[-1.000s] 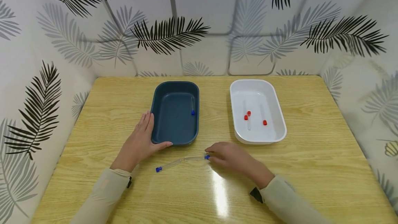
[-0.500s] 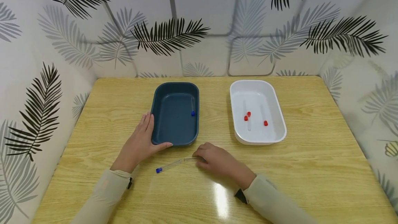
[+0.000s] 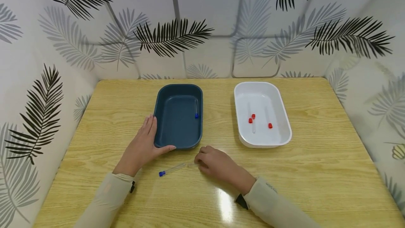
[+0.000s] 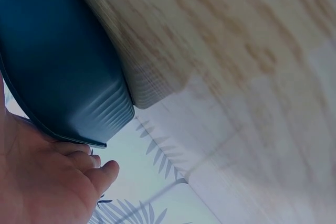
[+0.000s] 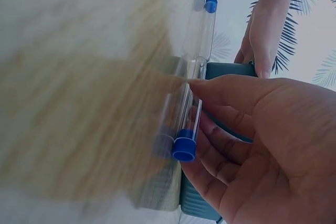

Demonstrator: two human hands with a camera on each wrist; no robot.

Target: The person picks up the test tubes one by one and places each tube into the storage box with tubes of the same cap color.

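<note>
In the head view my left hand (image 3: 140, 150) rests against the near left corner of a dark blue tray (image 3: 177, 126), its fingers along the side and its thumb by the front rim. The left wrist view has that hand's fingers at the tray's rim. My right hand (image 3: 218, 164) is in front of the tray. Seen from the right wrist, it pinches a blue-capped test tube (image 5: 185, 145) between thumb and fingers, low over the tabletop. A second blue-capped test tube (image 3: 172, 169) lies to its left. Another blue-capped tube (image 3: 196, 110) lies inside the dark tray.
To the right stands a white tray (image 3: 260, 92) holding red-capped tubes (image 3: 270, 125). Both trays sit on a wood-grain table (image 3: 316, 143). Leaf-patterned fabric (image 3: 215, 55) borders the table at the back and sides.
The right hand has moved left along the test tube and now pinches it, covering its blue cap in the head view. The left hand and both trays stay put.
</note>
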